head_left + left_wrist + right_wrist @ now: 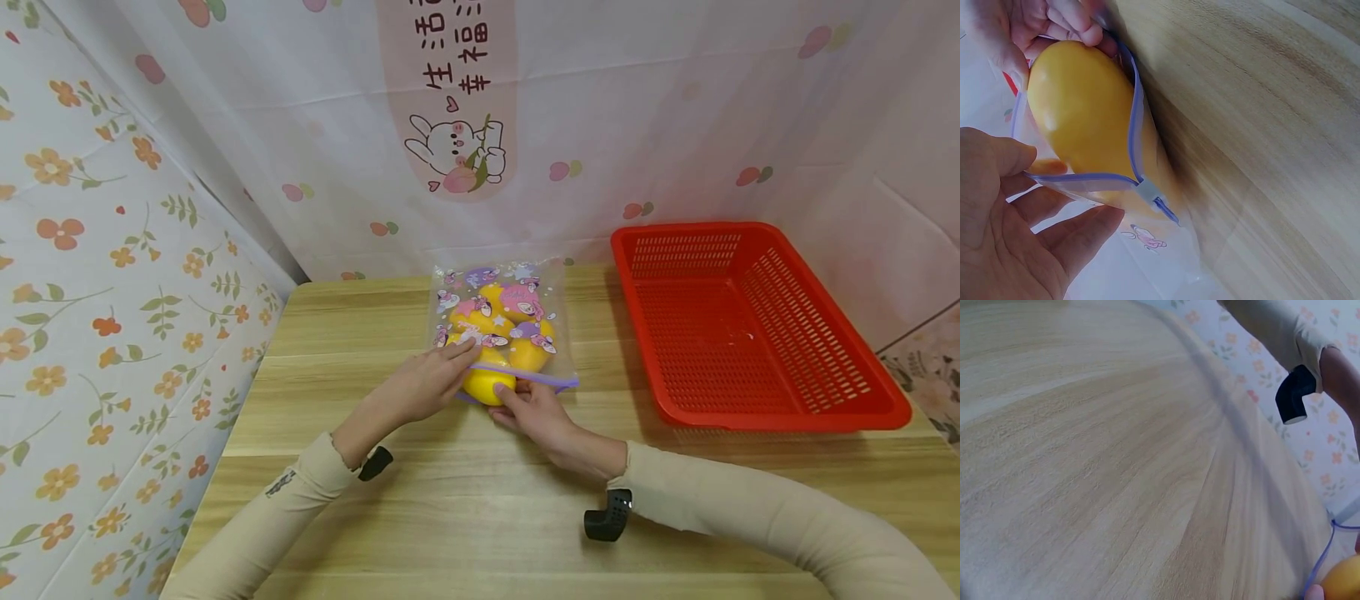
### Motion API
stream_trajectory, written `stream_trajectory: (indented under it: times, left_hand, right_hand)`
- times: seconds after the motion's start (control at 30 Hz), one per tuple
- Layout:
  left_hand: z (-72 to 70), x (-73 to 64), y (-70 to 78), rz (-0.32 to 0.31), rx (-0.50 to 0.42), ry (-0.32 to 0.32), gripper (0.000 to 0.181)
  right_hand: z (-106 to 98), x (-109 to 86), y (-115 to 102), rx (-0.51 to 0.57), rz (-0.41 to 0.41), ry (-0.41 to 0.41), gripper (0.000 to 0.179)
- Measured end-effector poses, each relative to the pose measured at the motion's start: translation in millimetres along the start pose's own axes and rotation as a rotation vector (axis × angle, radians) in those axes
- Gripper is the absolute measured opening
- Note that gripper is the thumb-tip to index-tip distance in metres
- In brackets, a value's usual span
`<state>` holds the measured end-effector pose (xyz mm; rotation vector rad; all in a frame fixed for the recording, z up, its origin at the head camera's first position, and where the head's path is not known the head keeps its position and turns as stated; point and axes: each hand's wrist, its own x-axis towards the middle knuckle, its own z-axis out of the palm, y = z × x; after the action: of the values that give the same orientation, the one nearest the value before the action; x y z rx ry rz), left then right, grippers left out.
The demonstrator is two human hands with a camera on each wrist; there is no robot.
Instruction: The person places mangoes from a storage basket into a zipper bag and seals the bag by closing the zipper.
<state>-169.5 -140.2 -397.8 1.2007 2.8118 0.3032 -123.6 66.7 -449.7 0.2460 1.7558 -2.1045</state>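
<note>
A clear zip bag [442, 287] with pink and purple cartoon prints lies on the table, several yellow mangoes [531, 354] inside it. Its purple-edged mouth [1135, 125] faces the person and gapes, a slider at one corner. One smooth yellow mango [489, 387] sits in that mouth, partly inside. My right hand [543, 421] grips this mango from the right, thumb on top. My left hand [423, 379] is at the mouth's left side; in the left wrist view it pinches the bag's rim, thumb at the opening and fingers outside. Only a bit of the mango shows in the right wrist view.
A red plastic basket [825, 421] with slotted walls stands right of the bag; no fruit shows in it. The wooden table [450, 517] meets a printed cloth [585, 108] behind and a floral cloth [97, 275] at left. Black wrist devices [609, 517] hang from both sleeves.
</note>
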Motion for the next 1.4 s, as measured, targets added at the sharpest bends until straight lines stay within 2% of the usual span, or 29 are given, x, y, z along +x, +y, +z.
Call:
stream_trajectory:
  times: [0.27,0.47,0.97,1.4]
  left_hand:
    - [1.6,0.5,-1.2,0.001,-0.011,-0.011,0.046]
    - [2.9,1.4,-1.9,-0.002,-0.014,-0.023,0.046]
    - [2.1,0.4,-1.5,0.013,0.000,-0.009,0.048]
    - [2.7,-1.1,-3.0,0.031,-0.008,0.012,0.047]
  right_hand:
    - [-3,-1.5,0,-0.022,0.028,0.011,0.043]
    - [-3,-2.9,-1,-0.012,0.032,-0.012,0.042]
    - [5,3.3,2,0.129,0.019,0.030,0.039]
    - [11,7.7,2,0.191,-0.016,0.049,0.037]
